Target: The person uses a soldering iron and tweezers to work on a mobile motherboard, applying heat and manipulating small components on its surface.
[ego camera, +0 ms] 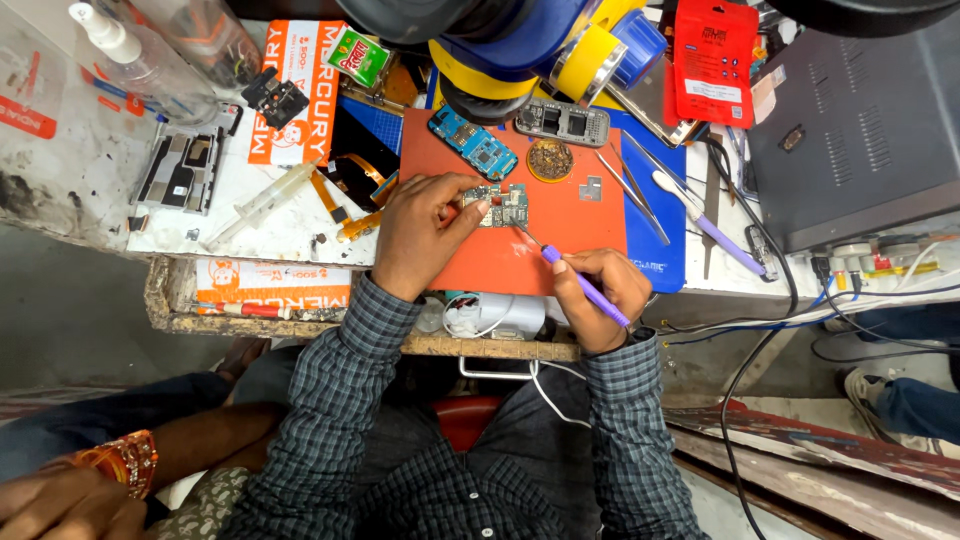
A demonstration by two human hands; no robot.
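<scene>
My left hand [425,225] pinches a small green circuit board [500,205] flat against the orange mat [540,255]. My right hand [605,300] grips a purple-handled soldering iron [585,287], its thin tip touching the board's lower right corner. A blue circuit board [473,142] and a grey phone frame [562,122] lie at the mat's far edge, beside a round tin of brass wool [550,160].
Tweezers [630,190] and a purple-handled tool [715,232] lie on the blue mat at right. A dark box [860,120] with cables stands far right. A syringe [265,200], a spray bottle [140,60] and phone parts sit left. Another person's arm [110,465] is at lower left.
</scene>
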